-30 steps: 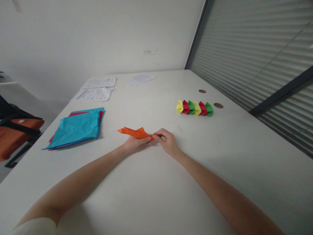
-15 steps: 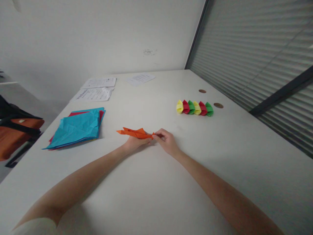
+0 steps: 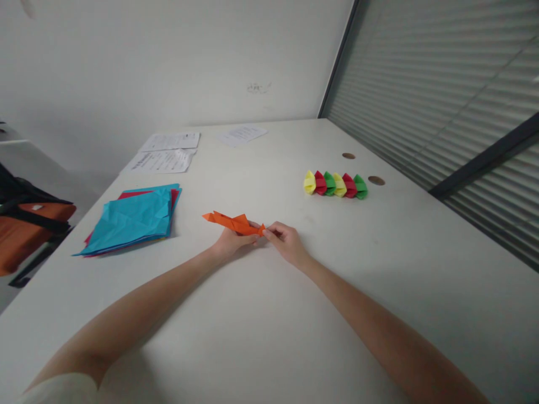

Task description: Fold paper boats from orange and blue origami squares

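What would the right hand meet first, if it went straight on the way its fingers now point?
The pointed, folded orange paper, whose right end the right hand seems to pinch; just beyond, probably the left hand, though depth is unclear.

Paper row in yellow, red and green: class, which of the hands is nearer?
Right. The right hand is left of the paper row, on its near side; the left hand, holding the orange paper, is farther left.

Tally around 1 orange folded paper.
2 hands; 2 o'clock: 6 folded pieces (2 each yellow, red, green), 2 holes; 9: 1 paper stack; 11–12: 3+ printed sheets.
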Action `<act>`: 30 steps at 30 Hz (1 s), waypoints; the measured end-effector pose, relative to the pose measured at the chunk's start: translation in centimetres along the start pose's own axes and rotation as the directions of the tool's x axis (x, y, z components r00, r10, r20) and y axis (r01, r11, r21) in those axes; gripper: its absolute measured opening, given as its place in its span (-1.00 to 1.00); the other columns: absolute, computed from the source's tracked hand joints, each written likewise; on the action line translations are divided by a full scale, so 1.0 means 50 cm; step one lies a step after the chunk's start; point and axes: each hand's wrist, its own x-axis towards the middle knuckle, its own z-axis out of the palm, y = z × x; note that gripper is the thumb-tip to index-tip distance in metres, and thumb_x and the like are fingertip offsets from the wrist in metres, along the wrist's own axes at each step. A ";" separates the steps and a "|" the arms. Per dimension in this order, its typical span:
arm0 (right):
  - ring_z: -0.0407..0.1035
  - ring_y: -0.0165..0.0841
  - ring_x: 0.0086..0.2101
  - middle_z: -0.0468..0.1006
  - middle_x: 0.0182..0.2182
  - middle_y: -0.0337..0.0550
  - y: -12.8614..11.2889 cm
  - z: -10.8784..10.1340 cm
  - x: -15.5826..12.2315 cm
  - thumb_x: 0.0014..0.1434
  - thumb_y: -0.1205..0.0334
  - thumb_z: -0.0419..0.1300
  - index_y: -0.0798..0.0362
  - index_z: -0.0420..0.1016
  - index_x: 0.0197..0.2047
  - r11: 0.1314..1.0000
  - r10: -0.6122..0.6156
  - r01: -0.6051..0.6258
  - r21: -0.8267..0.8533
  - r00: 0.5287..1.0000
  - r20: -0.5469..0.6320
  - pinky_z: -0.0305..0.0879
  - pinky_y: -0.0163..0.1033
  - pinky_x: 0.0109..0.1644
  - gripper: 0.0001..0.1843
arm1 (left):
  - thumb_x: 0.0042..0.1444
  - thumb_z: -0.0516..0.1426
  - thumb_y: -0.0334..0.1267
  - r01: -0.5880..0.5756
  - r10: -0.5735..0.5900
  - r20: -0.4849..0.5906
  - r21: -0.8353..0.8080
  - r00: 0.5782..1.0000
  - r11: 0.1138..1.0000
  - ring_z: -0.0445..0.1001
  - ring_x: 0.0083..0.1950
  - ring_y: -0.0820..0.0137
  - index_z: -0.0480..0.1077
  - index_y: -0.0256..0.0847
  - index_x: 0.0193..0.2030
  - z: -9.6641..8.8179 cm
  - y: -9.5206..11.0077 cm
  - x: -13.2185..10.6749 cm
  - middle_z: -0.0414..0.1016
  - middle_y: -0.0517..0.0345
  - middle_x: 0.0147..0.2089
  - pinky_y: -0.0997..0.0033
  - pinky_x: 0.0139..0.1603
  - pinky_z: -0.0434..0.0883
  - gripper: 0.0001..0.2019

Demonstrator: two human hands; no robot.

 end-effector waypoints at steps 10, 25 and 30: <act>0.26 -0.42 -0.50 0.44 -0.54 -0.24 0.000 -0.003 0.004 0.16 -0.08 0.18 0.07 0.46 -0.45 0.995 0.074 -0.076 0.071 0.997 0.031 0.18 -0.28 -0.38 -0.62 | -0.01 0.29 0.10 0.061 -0.099 -0.155 -0.230 0.983 0.971 0.47 -0.43 0.39 0.54 -0.31 -0.40 0.013 0.003 0.002 0.60 -0.05 -0.35 0.38 -0.40 0.37 -0.58; 0.30 -0.43 -0.48 0.47 -0.51 -0.22 -0.006 0.000 0.000 0.16 0.04 0.21 0.07 0.49 -0.45 0.999 0.011 -0.009 0.037 0.999 -0.051 0.20 -0.32 -0.40 -0.72 | -0.04 0.35 -0.17 0.076 -0.061 -0.098 0.157 0.993 0.985 0.44 -0.48 0.43 0.47 -0.32 -0.50 0.013 0.005 -0.012 0.51 0.07 -0.51 0.37 -0.37 0.42 -0.75; 0.34 -0.42 -0.44 0.48 -0.46 -0.20 -0.005 0.002 -0.002 0.18 0.10 0.21 0.06 0.48 -0.41 0.997 -0.071 0.071 0.005 0.997 -0.044 0.25 -0.33 -0.38 -0.77 | -0.06 0.34 -0.21 0.095 -0.081 -0.098 0.150 0.992 0.984 0.44 -0.50 0.43 0.46 -0.33 -0.49 0.008 -0.001 -0.010 0.51 0.06 -0.51 0.38 -0.40 0.41 -0.77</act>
